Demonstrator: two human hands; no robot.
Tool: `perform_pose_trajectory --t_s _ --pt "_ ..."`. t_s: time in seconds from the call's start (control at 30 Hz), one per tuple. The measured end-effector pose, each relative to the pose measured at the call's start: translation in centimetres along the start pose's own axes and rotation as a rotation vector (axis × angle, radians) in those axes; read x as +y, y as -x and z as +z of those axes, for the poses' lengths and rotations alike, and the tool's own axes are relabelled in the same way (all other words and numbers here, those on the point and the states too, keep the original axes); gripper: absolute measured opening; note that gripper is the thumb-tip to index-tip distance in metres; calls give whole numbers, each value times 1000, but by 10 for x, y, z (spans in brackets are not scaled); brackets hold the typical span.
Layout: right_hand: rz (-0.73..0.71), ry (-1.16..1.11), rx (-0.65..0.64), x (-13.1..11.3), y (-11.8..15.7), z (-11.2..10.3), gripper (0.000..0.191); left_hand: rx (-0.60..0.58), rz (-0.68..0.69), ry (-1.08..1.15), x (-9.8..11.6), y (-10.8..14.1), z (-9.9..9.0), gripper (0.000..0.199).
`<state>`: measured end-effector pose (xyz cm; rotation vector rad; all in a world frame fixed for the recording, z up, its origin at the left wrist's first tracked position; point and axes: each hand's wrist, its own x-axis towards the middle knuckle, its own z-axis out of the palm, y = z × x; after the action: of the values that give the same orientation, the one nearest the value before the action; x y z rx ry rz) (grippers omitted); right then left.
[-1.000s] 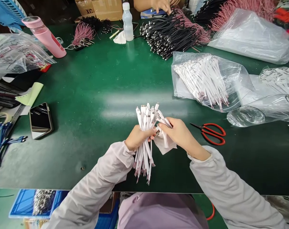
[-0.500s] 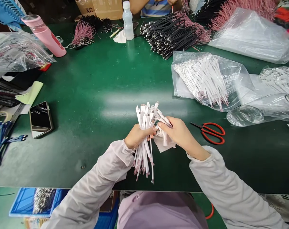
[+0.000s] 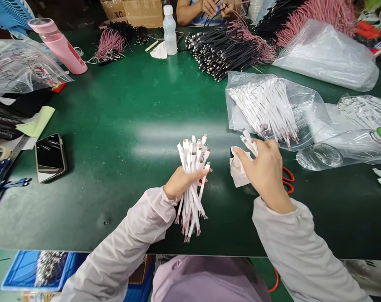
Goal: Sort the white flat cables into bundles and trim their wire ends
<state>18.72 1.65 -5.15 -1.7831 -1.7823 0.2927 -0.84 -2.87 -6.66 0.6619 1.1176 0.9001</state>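
Note:
My left hand (image 3: 183, 181) is closed around a bunch of short white USB cables (image 3: 193, 201), their plugs fanned out on top and pinkish wire ends hanging below. To its right, my right hand (image 3: 265, 167) grips a few white cables (image 3: 248, 141) along with a crumpled white cloth or tissue (image 3: 239, 170). Its other fingers are partly hidden from view. Red-handled scissors (image 3: 288, 179) lie on the green table just behind the right hand, mostly covered by it. A clear bag of white cables (image 3: 265, 107) rests beyond that hand.
A clear bottle with a green cap (image 3: 338, 153) lies at the right. Black cables (image 3: 221, 50) are piled at the back, near a co-worker's hands (image 3: 217, 8). On the left are a phone (image 3: 51, 157), a pink bottle (image 3: 60, 48) and blue cables (image 3: 4, 184).
My right hand has moved right, away from the bunch, carrying a few cables and the cloth, and now covers part of the scissors. My left hand stays around the bunch.

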Motion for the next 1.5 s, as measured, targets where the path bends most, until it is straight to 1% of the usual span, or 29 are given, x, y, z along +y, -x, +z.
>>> perform_pose_trajectory --t_s 0.03,0.13,0.17,0.2,0.23,0.3,0.37,0.4,0.47,0.53,0.6,0.67,0.73,0.8,0.9,0.93,1.0,1.07,1.17,1.27,1.33,1.4,1.5 --pt "31 -137 -83 -6 4 0 36 12 7 10 -1 0 0 25" --pt "158 -594 -459 -26 20 10 36 43 41 34 -4 -2 1 29" --pt "216 -721 -538 -31 24 14 36 48 54 36 -4 -2 1 31" --pt "280 -829 -566 -35 27 17 36 50 63 36 -4 -2 1 31" --pt "345 -923 -557 -36 29 20 36 47 63 39 -4 -2 1 32" --pt "447 -1076 -492 -35 28 24 38 29 41 64 -3 0 1 32" --pt "505 -1189 -432 -31 24 25 40 3 15 101 -1 2 1 34" --pt "531 -1232 -427 -28 22 26 41 -10 1 113 0 3 1 36" --pt "595 -1299 -467 -24 18 27 43 -15 -25 115 1 4 0 36" --pt "655 -1370 -552 -23 17 28 42 3 -44 107 1 4 -1 34" --pt "682 -1445 -647 -24 19 29 39 19 -35 104 0 3 -2 31" --pt "673 -1482 -706 -25 21 29 35 19 1 103 -1 2 -3 30" --pt "639 -1482 -706 -26 23 30 32 19 29 98 -1 2 -3 32" --pt "600 -1485 -663 -27 24 31 32 31 33 83 -2 2 -3 36" --pt "550 -1473 -553 -28 24 33 37 54 46 25 -2 2 -3 43" --pt "531 -1455 -519 -28 24 34 38 52 62 7 -2 3 -3 46" --pt "503 -1420 -489 -28 24 34 37 35 84 -12 -2 3 -3 50" --pt "499 -1417 -520 -28 25 34 34 10 83 -13 -2 2 -4 52" --pt "518 -1444 -600 -28 25 31 34 -17 80 -9 -3 2 -4 53" --pt "513 -1412 -632 -29 24 30 33 -12 66 -26 -4 2 -4 52" --pt "493 -1373 -604 -30 24 30 34 18 53 -44 -4 3 -4 48" --pt "446 -1337 -548 -30 25 32 35 26 42 -40 -2 3 -4 43" --pt "366 -1254 -459 -27 27 35 34 -15 13 -12 2 5 -4 38"
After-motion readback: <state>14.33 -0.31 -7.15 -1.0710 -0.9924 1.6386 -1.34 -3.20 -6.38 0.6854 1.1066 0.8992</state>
